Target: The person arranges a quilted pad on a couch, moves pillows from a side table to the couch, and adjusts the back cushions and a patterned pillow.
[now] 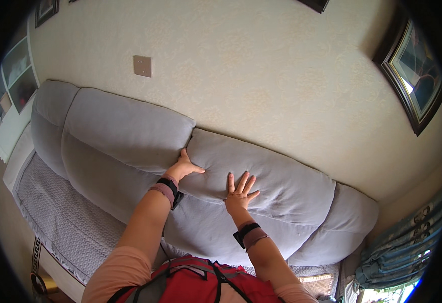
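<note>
A grey fabric sofa back cushion (266, 163) is under both of my hands. My left hand (183, 166) is at the cushion's left edge, by the gap beside the neighbouring back cushion (130, 121). Its thumb lies across the fabric and one finger points up; the other fingers are hidden. With fingers spread, my right hand (239, 195) presses flat near the lower part of the same cushion, and the fabric creases around it. Each wrist wears a pink band with a black strap and a small dark device.
Patterned wallpaper (251, 68) rises behind the sofa, with a wall plate (143, 66) and a framed picture (414, 75). A quilted grey cover (65, 212) lies over the seat. Blue curtains (406, 242) hang at right; a woven mat (317, 284) is below.
</note>
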Available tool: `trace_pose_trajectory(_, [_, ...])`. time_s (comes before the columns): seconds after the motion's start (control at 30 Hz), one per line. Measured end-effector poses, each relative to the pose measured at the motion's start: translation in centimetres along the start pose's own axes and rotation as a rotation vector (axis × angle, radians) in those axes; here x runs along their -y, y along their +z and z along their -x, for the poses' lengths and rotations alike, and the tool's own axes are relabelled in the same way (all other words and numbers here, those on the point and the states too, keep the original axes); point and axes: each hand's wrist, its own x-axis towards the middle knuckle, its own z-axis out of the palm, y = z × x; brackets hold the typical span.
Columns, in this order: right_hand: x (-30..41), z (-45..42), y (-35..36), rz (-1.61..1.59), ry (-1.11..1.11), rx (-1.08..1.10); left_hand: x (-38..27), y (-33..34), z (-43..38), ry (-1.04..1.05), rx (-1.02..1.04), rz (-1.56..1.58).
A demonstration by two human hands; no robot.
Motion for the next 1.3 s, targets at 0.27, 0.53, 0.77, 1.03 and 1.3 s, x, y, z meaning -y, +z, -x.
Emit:
trace_pose_trajectory(0.27, [0.7, -0.7, 2.4, 0.014, -0.036, -0.164, 2.4, -1.0, -0.4, 0.179, -0.136, -0.049])
trace_pose_trajectory(0.53, [-2.8, 0.2, 7.4, -0.074, -0.12, -0.64, 0.4, 1.6, 8.1, 0.91, -0.458, -0.186])
trace_pose_trajectory(0.77, [-1.4, -4.4, -3.0, -0.225, 0.015, 0.197, -1.6, 0.8, 5.2, 0.791, -0.519, -0.643])
trace_pose_trajectory(1.03, [-2.7, -6.8, -7.2, -0.394, -0.039, -0.213, -4.3, 5.4, 6.1, 0.612, -0.093, -0.816])
trace_pose_trajectory(1.3, [-2.5, -4.2, -1.8, -0.164, -0.171, -0.292, -3.3, 6.6, 6.3, 0.556, -0.077, -0.94])
